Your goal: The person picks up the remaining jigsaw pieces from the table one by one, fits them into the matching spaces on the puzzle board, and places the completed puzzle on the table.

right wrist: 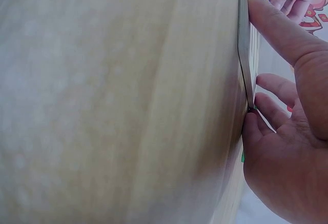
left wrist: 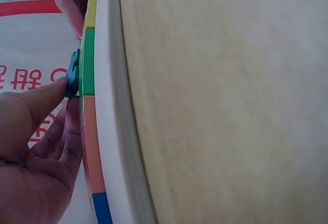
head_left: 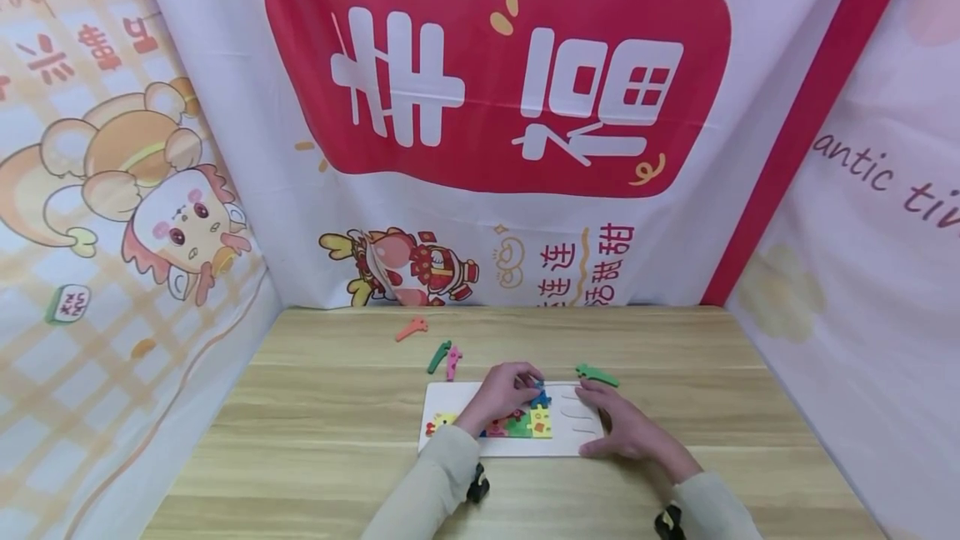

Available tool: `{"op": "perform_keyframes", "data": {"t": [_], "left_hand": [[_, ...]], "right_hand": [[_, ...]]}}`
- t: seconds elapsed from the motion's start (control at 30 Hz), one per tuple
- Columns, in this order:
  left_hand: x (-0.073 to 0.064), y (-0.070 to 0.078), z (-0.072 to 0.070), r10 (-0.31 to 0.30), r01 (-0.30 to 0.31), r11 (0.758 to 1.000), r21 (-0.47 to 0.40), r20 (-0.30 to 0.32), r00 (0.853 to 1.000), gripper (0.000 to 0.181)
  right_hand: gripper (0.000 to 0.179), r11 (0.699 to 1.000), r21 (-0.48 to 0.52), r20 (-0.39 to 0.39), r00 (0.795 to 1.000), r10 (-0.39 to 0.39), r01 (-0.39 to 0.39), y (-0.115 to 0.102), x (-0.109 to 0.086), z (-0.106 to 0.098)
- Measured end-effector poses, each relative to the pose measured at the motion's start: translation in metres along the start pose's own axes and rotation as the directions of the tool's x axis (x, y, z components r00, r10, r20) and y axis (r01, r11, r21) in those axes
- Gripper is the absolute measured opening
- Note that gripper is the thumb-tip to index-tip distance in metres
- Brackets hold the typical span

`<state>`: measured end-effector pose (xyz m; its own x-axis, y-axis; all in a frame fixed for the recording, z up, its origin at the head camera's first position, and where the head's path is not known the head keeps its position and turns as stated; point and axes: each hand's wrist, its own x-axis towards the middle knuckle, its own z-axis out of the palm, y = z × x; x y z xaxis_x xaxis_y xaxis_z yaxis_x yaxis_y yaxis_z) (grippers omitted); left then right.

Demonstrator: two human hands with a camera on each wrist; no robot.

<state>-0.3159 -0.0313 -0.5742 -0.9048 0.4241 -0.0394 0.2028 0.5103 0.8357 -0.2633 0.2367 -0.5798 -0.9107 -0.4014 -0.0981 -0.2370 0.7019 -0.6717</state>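
Note:
A white puzzle board (head_left: 450,396) lies flat on the wooden table, with wavy grooves in its right part. Along its near side sits a row of coloured pieces, among them a green piece (left wrist: 88,62) and a yellow piece (head_left: 541,421). My left hand (head_left: 504,396) pinches a small blue piece (left wrist: 74,75) between thumb and fingers, right at the surface of the row. At the board's right end, my right hand (head_left: 628,425) holds the board, thumb on the near edge and fingers by the far corner.
Beyond the board lie loose pieces: an orange one (head_left: 412,328), a dark green one (head_left: 439,357), a pink one (head_left: 453,362) and, behind the right hand, a green one (head_left: 597,374). Printed cloths (head_left: 487,207) hang at the table's back and sides.

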Motion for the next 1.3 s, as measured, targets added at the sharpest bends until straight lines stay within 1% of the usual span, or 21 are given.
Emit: {"op": "perform_keyframes", "data": {"t": [0.1,0.2,0.33,0.53,0.8,0.97,1.13,1.23,1.3], "left_hand": [[0.000,0.001,0.001,0.015,-0.015,0.999,0.046,-0.007,1.000,0.019],[-0.001,0.002,0.002,0.008,-0.007,0.997,0.080,-0.011,1.000,0.018],[-0.003,0.003,0.002,-0.003,0.004,0.997,0.082,-0.012,1.000,0.018],[-0.005,0.006,0.000,0.003,-0.002,0.996,0.088,-0.010,1.000,0.018],[-0.003,0.003,0.000,0.000,0.000,0.997,0.078,-0.003,1.000,0.020],[-0.003,0.002,0.000,0.010,-0.011,0.998,0.064,0.007,1.000,0.022],[-0.007,0.004,-0.008,0.021,-0.023,0.998,0.058,0.029,0.999,0.026],[-0.011,0.004,-0.017,0.028,-0.030,0.997,0.072,0.033,0.999,0.029],[-0.014,0.002,-0.024,0.019,-0.022,0.997,0.080,0.039,0.999,0.030]], "right_hand": [[0.101,1.000,-0.001,-0.005,1.000,-0.002,0.002,0.000,0.000,0.000],[0.101,1.000,-0.002,-0.010,1.000,-0.004,0.004,-0.001,-0.001,0.000],[0.102,1.000,-0.008,-0.014,1.000,-0.003,0.003,-0.001,-0.001,0.000],[0.102,1.000,-0.009,-0.011,1.000,0.006,-0.006,-0.001,0.000,0.000],[0.102,1.000,-0.006,-0.004,1.000,0.004,-0.004,-0.001,0.000,0.000],[0.102,1.000,-0.004,-0.004,1.000,0.005,-0.005,-0.001,-0.001,-0.001],[0.102,1.000,-0.009,-0.002,1.000,0.009,-0.009,-0.001,-0.001,0.000],[0.101,1.000,-0.011,-0.002,1.000,0.016,-0.016,0.000,0.000,0.000],[0.101,1.000,-0.010,0.000,1.000,0.025,-0.025,0.000,0.000,0.000]]}}
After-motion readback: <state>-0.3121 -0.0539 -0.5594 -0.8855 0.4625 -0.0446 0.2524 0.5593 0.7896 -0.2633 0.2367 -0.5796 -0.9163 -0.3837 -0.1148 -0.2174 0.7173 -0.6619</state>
